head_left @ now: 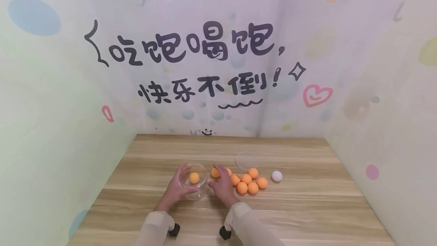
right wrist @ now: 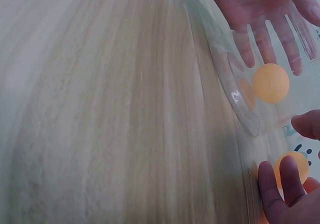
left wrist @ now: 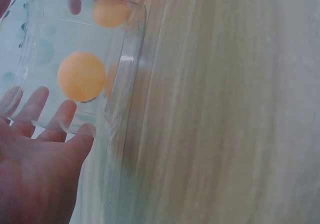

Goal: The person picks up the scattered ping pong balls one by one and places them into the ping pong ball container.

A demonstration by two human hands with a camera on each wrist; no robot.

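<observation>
My left hand point(head_left: 176, 189) grips a clear plastic jar point(head_left: 195, 196) from its left side, thumb on the near side. One orange ball point(left wrist: 81, 77), like a ping-pong ball, lies inside the jar near its bottom. Just right of the jar is my right hand point(head_left: 223, 187), its fingers stretched out over the nearest loose balls. In the right wrist view, an orange ball point(right wrist: 295, 168) shows behind those fingers point(right wrist: 289, 176), while the thumb point(right wrist: 307, 124) points toward the jar. Several more orange balls point(head_left: 246, 179) lie clustered right of this hand.
A white ball point(head_left: 277, 176) sits apart at the right of the orange ones. Behind the cluster lies a round clear lid point(head_left: 247, 161). The wooden table point(head_left: 307, 208) is bounded by a printed back wall point(head_left: 205, 117) and side walls.
</observation>
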